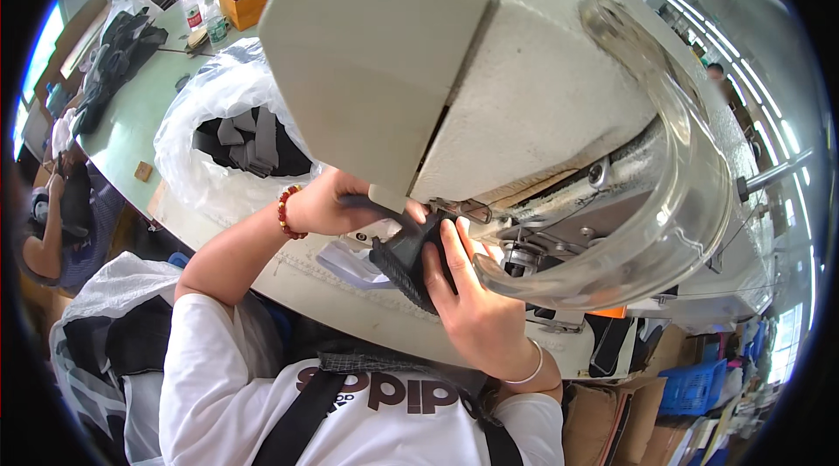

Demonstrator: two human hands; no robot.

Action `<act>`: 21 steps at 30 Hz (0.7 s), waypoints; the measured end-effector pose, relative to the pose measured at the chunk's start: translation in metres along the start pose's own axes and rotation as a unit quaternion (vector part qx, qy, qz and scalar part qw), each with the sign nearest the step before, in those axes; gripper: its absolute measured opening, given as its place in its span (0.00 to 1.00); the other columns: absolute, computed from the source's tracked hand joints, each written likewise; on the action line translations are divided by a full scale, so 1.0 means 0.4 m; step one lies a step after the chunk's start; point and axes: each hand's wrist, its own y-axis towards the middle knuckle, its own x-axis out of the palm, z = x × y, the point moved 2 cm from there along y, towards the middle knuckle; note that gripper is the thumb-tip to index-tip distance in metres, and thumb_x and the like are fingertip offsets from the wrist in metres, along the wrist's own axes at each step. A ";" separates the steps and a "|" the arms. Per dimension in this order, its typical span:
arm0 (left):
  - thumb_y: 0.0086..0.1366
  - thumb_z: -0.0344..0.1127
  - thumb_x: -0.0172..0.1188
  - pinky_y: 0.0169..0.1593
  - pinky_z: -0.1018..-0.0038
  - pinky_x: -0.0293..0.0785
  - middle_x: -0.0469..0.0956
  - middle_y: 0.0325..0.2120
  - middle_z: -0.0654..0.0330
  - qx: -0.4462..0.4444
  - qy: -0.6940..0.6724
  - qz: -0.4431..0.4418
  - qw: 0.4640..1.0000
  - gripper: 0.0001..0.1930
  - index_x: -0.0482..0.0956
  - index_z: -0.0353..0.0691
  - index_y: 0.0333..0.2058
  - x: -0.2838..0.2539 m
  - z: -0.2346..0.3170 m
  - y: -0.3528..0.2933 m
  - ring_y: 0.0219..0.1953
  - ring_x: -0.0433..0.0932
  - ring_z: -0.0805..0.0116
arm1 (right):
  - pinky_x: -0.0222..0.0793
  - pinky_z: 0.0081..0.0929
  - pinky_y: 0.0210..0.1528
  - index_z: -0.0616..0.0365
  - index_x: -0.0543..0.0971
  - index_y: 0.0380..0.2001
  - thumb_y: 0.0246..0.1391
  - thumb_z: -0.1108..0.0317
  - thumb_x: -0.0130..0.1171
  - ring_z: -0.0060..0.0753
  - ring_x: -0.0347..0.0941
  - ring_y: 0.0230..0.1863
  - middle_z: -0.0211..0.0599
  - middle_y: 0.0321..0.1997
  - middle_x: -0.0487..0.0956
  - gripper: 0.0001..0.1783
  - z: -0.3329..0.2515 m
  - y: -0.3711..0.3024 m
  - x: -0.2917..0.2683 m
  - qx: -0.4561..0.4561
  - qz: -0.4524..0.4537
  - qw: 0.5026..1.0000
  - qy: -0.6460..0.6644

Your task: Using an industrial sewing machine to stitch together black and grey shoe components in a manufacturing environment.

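Note:
A dark grey and black fabric piece, with a ribbed edge at its lower side, lies bunched beneath the head of a sewing machine. From the left, my left hand holds its upper edge, the fingertips partly hidden by the machine. My right hand grips the fabric from the right, thumb and fingers pressed on it close to the presser area. Under the fabric's left side a white slip sticks out. The needle itself is hidden behind the machine head and my fingers.
A clear curved plastic tube arches right of my right hand. A plastic bag of dark fabric pieces stands behind my left forearm. Bottles and an orange box sit farther back. Another person works at far left.

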 end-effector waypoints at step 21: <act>0.44 0.09 0.57 0.63 0.61 0.75 0.86 0.48 0.55 -0.037 -0.058 -0.054 0.996 0.27 0.86 0.34 0.44 -0.006 0.010 0.004 0.59 0.82 0.56 | 0.78 0.47 0.56 0.56 0.86 0.44 0.51 0.71 0.63 0.49 0.80 0.61 0.51 0.62 0.80 0.15 -0.009 0.010 0.005 0.018 0.009 0.998 -0.060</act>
